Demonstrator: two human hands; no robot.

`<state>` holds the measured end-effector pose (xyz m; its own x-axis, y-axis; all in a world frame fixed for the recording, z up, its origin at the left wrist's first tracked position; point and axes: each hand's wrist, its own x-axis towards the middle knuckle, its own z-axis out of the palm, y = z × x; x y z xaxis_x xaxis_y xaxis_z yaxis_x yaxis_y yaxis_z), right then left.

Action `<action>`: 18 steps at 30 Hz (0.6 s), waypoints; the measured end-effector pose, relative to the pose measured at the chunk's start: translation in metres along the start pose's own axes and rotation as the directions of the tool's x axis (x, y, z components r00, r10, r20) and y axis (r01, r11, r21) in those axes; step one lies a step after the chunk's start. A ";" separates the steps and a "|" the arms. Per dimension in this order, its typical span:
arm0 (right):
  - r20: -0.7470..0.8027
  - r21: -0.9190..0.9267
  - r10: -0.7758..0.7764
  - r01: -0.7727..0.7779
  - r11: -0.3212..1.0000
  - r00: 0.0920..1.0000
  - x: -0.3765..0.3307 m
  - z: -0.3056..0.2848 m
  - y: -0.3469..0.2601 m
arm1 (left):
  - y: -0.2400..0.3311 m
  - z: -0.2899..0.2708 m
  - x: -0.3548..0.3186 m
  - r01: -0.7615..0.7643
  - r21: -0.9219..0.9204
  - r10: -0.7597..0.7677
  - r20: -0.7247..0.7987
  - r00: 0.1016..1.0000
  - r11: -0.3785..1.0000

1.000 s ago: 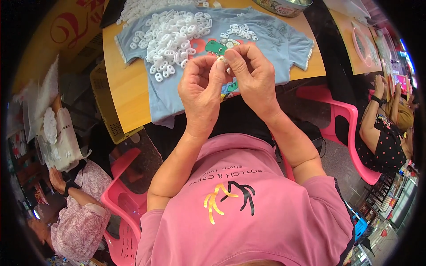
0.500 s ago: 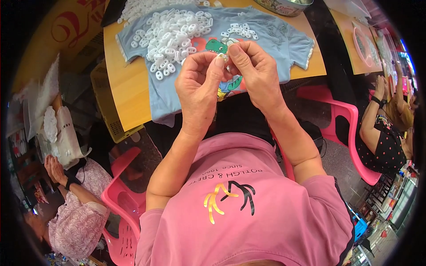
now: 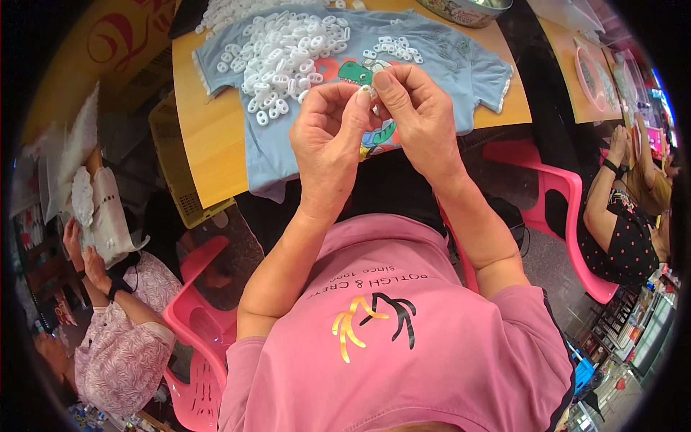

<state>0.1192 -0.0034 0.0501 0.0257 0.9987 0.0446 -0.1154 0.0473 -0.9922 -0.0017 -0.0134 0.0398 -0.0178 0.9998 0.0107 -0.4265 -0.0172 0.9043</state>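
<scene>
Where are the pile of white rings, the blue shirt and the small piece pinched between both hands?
pile of white rings (image 3: 284, 50), head view, middle of the heap.
blue shirt (image 3: 461, 68), head view, bare cloth near its sleeve.
small white piece (image 3: 373, 92), head view, the bit showing between the fingertips.

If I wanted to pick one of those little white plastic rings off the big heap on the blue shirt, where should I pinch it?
Probably pinch across the narrow outer sides of a loose ring at the heap's near edge, coming straight down from above. The white rings lie flat on the light blue shirt; strays at the fringe have free cloth around them, whereas those in the middle overlap.
</scene>
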 end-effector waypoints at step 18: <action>0.002 -0.014 -0.023 0.023 1.000 1.000 0.001 0.000 0.017 | -0.006 -0.020 0.010 0.064 0.068 -0.068 0.060 0.996 0.996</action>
<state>0.1173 -0.0013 0.0335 0.0265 0.9973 0.0680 -0.1007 0.0703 -0.9924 -0.0175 -0.0032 0.0258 0.0655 0.9975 -0.0258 -0.3642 0.0479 0.9301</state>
